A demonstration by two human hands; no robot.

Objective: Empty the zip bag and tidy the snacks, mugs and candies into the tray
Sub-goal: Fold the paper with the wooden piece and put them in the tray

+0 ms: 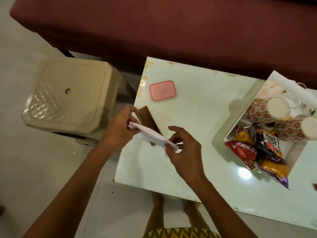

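Note:
Both my hands hold a crumpled white zip bag above the left end of the table. My left hand pinches its left end and my right hand grips its right end. At the right stands a white tray. In it lie two mugs with a red flower pattern on their sides. Snack packets, a red one and a dark one, stick out of the tray's near end. No candies can be made out.
A pink flat lid or box lies on the table's far left. A brown cardboard piece sits under the bag. A beige plastic stool stands left of the table, a maroon sofa behind it. My feet are under the near edge.

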